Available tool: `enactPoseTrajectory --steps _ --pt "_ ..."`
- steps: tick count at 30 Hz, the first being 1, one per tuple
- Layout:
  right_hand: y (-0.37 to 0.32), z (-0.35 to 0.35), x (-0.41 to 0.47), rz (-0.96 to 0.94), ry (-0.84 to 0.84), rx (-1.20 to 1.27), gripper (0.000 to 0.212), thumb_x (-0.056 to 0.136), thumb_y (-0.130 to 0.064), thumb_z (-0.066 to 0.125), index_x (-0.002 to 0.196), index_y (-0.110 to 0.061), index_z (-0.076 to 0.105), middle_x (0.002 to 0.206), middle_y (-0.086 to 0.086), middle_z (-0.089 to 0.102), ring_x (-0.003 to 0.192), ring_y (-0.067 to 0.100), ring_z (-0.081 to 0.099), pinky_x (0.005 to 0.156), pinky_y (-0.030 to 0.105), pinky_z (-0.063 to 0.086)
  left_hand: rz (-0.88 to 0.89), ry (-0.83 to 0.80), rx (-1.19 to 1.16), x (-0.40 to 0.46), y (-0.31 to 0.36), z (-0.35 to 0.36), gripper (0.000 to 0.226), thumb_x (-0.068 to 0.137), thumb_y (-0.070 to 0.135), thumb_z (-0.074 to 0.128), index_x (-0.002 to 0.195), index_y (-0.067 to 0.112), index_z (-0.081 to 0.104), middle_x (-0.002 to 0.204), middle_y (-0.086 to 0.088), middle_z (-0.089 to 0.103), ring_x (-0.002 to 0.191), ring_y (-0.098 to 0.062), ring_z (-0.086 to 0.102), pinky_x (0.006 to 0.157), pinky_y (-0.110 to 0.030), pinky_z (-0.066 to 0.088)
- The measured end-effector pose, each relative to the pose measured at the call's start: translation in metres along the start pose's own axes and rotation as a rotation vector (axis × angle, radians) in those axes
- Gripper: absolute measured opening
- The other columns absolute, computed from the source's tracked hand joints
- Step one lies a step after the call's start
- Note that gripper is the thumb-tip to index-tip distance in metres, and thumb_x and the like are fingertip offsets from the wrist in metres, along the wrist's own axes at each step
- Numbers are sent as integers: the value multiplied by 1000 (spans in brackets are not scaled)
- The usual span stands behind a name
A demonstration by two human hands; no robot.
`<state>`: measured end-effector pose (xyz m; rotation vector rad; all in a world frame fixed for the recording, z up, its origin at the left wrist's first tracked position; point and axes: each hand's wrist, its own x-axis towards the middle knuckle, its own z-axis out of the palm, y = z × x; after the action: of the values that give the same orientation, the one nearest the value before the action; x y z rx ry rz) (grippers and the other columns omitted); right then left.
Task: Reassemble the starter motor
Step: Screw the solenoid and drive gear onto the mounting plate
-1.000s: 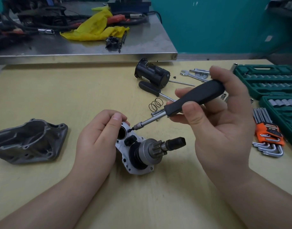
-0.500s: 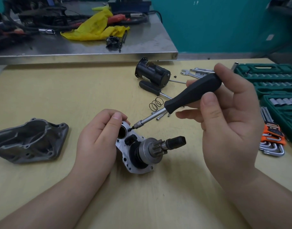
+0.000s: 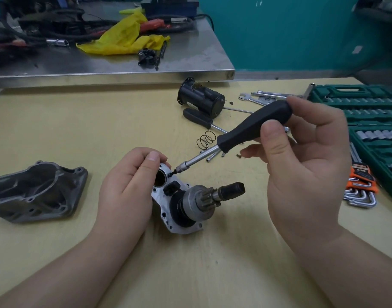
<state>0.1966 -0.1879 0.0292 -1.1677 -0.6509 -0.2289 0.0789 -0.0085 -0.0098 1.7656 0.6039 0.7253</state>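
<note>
Cast aluminium and steel make up the drive-end assembly [image 3: 181,205], which lies on the yellow table [image 3: 68,121] between our two hands, its pinion gear [image 3: 207,197] pointing right. We judge it dense and rigid, with smooth machined faces that could slip, so it is best held by the plate rim rather than the gear. Our left hand [image 3: 128,190] grips that rim at the upper edge, fingers curled over it beside the open bore. Our right hand [image 3: 301,172] pinches the black handle of the screwdriver [image 3: 241,132] between thumb and fingers, the bit seated on a small screw [image 3: 170,174] in the plate. The grey nose housing [image 3: 37,192] rests well apart to the left, and the black motor body [image 3: 201,101] lies beyond. Orange holders on the hex keys [image 3: 360,185] carry lettering too small to read.
</note>
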Motion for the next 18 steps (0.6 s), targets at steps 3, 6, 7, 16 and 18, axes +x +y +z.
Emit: enactPoseTrajectory --steps 3,6,7,16,18 --pt "0 -2 -1 29 -17 69 23 104 -3 54 123 -15 58 129 27 62 109 45 69 72 47 63 -13 4 9 1 0 -1 24 109 30 54 100 24 75 90 7 76 79 -4 65 71 -26 51" --pt "-3 -2 0 31 -39 72 24 104 5 50 122 -10 56 134 24 63 109 39 73 73 46 64 -24 6 5 0 0 -1 24 110 27 54 102 22 76 92 3 78 82 -13 69 73 -37 50" --pt "-4 -2 1 27 -33 66 23 104 5 52 121 -10 55 132 23 64 105 35 74 72 44 64 -29 5 0 0 0 0 24 111 26 53 102 22 76 92 3 77 84 -17 69 74 -38 51" --pt "-5 2 4 64 50 50 20 101 0 62 118 -9 64 115 18 68 98 25 74 68 39 64 -39 -3 1 1 4 2 27 110 22 55 93 21 76 85 2 74 75 -11 65 69 -34 48" --pt "-6 2 4 85 29 72 23 105 4 55 121 -10 65 120 14 70 105 31 75 67 41 65 -39 4 3 1 6 2 27 109 21 56 91 23 76 83 0 74 72 -11 63 66 -27 49"
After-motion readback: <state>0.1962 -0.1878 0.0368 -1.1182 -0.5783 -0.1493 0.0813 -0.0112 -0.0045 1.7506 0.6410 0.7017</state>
